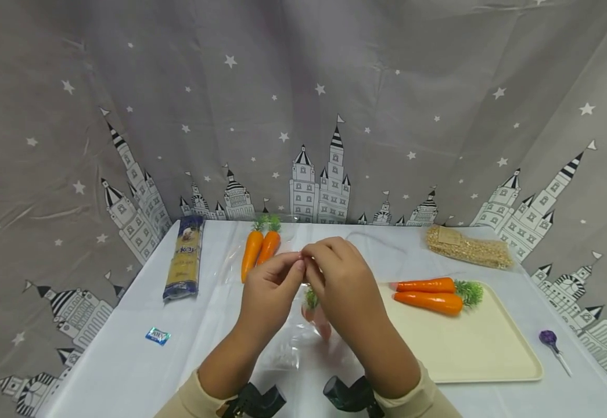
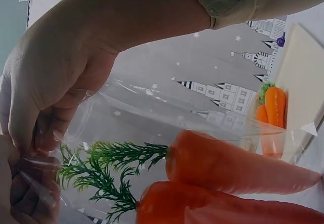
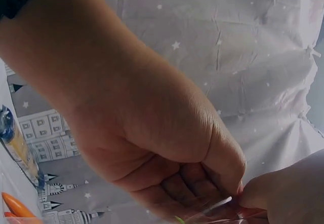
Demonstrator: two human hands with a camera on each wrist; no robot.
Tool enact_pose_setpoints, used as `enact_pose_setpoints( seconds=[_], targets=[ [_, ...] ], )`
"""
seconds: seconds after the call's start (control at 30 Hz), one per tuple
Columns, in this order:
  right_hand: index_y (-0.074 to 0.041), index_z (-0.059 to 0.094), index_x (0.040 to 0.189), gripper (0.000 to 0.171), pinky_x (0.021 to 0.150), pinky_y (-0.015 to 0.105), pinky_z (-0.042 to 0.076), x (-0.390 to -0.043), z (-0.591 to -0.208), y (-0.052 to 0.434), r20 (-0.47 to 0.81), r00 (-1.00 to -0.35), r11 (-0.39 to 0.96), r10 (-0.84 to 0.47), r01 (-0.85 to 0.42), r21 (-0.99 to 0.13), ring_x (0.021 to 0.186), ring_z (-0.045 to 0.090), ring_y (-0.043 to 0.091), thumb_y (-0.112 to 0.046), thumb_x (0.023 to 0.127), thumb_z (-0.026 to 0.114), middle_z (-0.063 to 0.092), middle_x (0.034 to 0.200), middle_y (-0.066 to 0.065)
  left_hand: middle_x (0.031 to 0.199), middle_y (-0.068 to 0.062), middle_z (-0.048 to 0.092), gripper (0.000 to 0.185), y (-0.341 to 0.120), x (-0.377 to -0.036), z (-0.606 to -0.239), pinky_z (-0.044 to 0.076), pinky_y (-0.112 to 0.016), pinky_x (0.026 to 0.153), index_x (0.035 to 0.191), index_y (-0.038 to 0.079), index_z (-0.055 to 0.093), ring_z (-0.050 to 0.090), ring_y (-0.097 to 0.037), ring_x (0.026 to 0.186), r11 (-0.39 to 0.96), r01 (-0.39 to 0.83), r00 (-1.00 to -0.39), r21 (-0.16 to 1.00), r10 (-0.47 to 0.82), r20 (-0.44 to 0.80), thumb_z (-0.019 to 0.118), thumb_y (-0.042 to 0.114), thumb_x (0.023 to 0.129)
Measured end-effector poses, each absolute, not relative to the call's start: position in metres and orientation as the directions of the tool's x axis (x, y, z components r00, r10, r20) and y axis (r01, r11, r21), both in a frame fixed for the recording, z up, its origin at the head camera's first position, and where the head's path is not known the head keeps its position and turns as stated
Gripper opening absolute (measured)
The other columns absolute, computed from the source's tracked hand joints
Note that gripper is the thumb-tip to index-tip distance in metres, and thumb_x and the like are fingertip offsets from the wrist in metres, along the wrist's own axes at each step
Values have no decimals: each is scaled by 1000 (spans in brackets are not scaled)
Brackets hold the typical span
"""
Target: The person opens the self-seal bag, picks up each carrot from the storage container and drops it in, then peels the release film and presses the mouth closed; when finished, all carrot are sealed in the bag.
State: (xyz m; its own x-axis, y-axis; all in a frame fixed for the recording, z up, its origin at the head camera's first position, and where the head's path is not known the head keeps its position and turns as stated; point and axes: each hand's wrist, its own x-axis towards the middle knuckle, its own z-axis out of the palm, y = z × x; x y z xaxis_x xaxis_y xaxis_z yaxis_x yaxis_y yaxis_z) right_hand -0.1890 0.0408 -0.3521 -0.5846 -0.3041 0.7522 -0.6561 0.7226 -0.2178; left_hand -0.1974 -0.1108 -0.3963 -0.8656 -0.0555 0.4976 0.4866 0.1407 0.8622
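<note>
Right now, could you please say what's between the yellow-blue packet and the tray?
In the head view: two bagged carrots, left hand, held bag and right hand.

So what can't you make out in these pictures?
The clear bag, head view: the gripped part is hidden by the left hand and right hand.
The lower bagged carrot, left wrist view: cut off by the bottom edge.
The left hand, right wrist view: cut off by the right edge.
The small blue packet, head view: its finer print is too small.
</note>
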Motion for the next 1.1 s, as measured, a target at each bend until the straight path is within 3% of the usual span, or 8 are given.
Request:
enact_pose_setpoints(
  seconds=[0.2, 0.57, 0.87, 1.1],
  targets=[
    [-13, 80, 109, 16, 89, 25, 60, -189, -353, 43, 753, -578, 731, -313, -653, -197, 97, 64, 15, -15, 94, 79, 70, 102, 0, 107, -4, 80, 18, -111, -195, -394, 63, -27, 84, 115, 5, 78, 77, -13, 92, 222, 531, -834, 818, -33, 551, 66, 12, 103],
    [-8, 79, 101, 8, 84, 27, 61, -193, -353, 49, 806, -441, 704, -394, -709, -45, 87, 65, 20, -12, 93, 78, 72, 95, 3, 100, -3, 79, 17, -112, -192, -389, 62, -22, 76, 113, 4, 79, 74, -8, 83, 389, 567, -795, 726, 25, 606, 69, 9, 101],
    [-7, 76, 97, 6, 82, 29, 61, -199, -355, 52, 824, -408, 690, -393, -724, -29, 85, 65, 22, -9, 95, 70, 72, 92, 4, 98, -2, 80, 16, -113, -191, -386, 62, -23, 74, 112, 4, 80, 72, -8, 80, 403, 581, -788, 708, 60, 613, 69, 9, 100],
    [-5, 76, 98, 7, 86, 30, 62, -203, -355, 54, 824, -390, 649, -412, -760, -34, 89, 66, 22, -8, 95, 71, 72, 94, 6, 96, -4, 79, 14, -113, -191, -386, 62, -25, 71, 108, 3, 80, 70, -10, 78, 420, 628, -740, 655, 64, 669, 70, 5, 98]
  ],
)
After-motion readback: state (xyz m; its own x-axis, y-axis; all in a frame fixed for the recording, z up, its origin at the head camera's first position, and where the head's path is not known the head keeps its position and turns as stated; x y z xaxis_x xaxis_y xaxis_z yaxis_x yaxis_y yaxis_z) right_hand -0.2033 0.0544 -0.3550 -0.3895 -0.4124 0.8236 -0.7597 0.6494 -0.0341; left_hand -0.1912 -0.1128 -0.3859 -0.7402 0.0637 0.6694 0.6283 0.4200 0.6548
